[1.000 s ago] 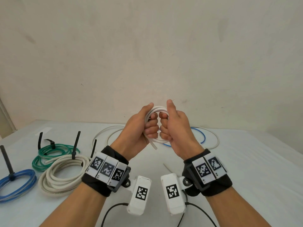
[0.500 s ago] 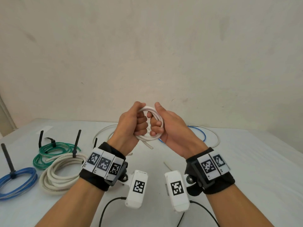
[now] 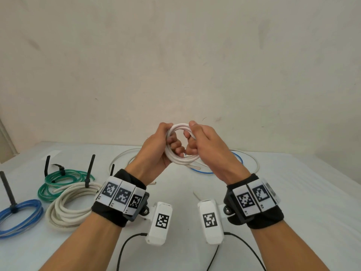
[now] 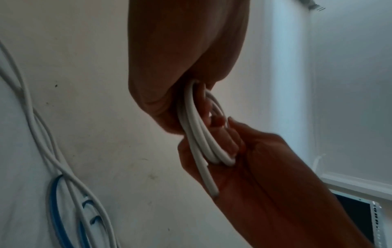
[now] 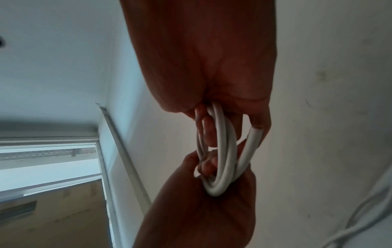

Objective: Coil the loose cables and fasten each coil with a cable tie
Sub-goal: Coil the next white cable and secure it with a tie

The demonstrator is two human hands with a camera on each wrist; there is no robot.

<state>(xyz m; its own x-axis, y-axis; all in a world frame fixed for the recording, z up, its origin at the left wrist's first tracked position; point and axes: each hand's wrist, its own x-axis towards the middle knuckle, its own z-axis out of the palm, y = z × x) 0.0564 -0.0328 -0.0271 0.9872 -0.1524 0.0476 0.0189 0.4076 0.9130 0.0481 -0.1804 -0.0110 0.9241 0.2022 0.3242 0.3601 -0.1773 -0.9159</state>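
Both hands hold a small coil of white cable [image 3: 180, 157] up above the table, in front of the wall. My left hand [image 3: 166, 141] grips the coil's left side with its fingers curled through the ring. My right hand [image 3: 195, 141] grips the right side the same way. The coil [image 4: 199, 134] shows several turns, and one cut end [image 4: 213, 191] sticks out below. In the right wrist view the white coil [image 5: 222, 159] runs between the two hands. A clear cable tie [image 3: 196, 195] lies on the table near my right wrist.
On the left of the white table [image 3: 293, 212] lie three tied coils: blue [image 3: 19, 216], thick cream [image 3: 68, 206] and green [image 3: 62, 180], each with a black tie standing up. Loose white cable [image 3: 121, 159] and blue cable [image 3: 205, 172] lie behind my hands.
The hands have drawn slightly apart, opening the white coil into a rounder ring. They shifted left and then back toward the centre, staying raised.
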